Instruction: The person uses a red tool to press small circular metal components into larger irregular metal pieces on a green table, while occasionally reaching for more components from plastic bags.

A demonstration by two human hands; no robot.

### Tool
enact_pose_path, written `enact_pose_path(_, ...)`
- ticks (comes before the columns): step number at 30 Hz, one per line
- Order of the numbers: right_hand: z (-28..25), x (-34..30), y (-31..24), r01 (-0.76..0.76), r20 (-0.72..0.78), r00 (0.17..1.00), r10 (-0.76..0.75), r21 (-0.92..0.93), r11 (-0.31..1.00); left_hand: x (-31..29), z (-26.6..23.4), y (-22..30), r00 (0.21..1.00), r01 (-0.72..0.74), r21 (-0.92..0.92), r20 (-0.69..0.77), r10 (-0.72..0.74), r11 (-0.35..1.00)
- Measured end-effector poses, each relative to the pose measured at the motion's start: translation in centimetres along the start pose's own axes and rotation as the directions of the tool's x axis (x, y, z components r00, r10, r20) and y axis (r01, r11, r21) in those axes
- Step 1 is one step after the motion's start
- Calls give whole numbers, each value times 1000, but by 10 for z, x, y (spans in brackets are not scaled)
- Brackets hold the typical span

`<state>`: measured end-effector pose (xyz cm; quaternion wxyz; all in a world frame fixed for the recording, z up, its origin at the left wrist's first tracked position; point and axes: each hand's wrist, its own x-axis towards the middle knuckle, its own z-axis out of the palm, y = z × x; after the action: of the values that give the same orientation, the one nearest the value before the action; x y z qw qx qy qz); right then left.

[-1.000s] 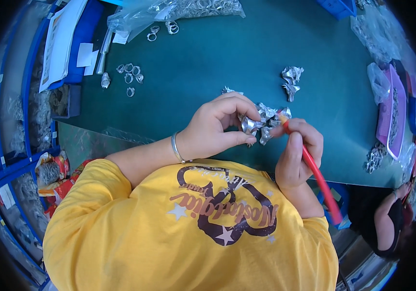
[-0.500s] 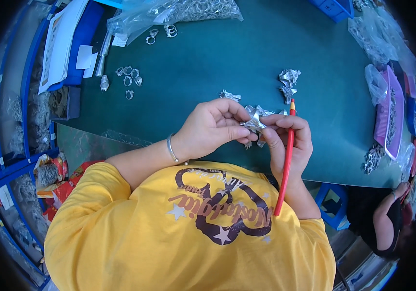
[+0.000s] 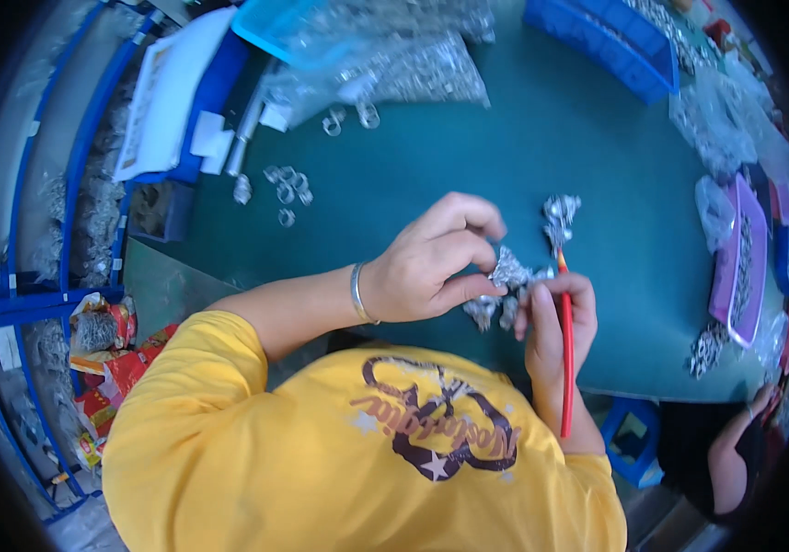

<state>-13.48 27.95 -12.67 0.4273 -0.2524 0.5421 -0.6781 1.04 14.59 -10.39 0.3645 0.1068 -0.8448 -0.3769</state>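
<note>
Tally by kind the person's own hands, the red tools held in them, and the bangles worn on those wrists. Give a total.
Hands: 2 (left hand, right hand)
Red pen-like tool: 1
Silver bangle: 1
Total: 4
The silver pieces by the fingers overlap and blur, so I left them uncounted.

This head view comes from the left one of two fisheye cameras on the person's head, looking steeply down and slightly forward. It is near: the yellow shirt fills the lower middle of the frame, with the left hand and right hand around its centre. The green tabletop spreads up to the top edge. The lens is so wide that blue shelving bows along the left rim, while black closes the corners
</note>
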Motion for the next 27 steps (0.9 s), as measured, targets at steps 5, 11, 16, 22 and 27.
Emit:
enact_pose_path(5,-7,2,-2,6,-7,1000,-6,-45,999,99,-94,0,729,-357,698,-208,652,621)
enact_pose_path(11,-6,2,-1,40,10,999,-40,-3,999,193,-170,-45,848,39,794,-347,400,607)
enact_pose_path(16,-17,2,1,93,27,995,-92,-54,994,203,-169,-53,898,1,737,-298,324,676)
enact_pose_path(22,-21,1,1,11,-47,999,-13,-25,1000,92,-60,-4,912,-394,471,95,398,790)
enact_pose_path(27,-16,2,-1,13,3,1000,-13,-23,1000,-12,0,-55,892,140,315,371,-258,939)
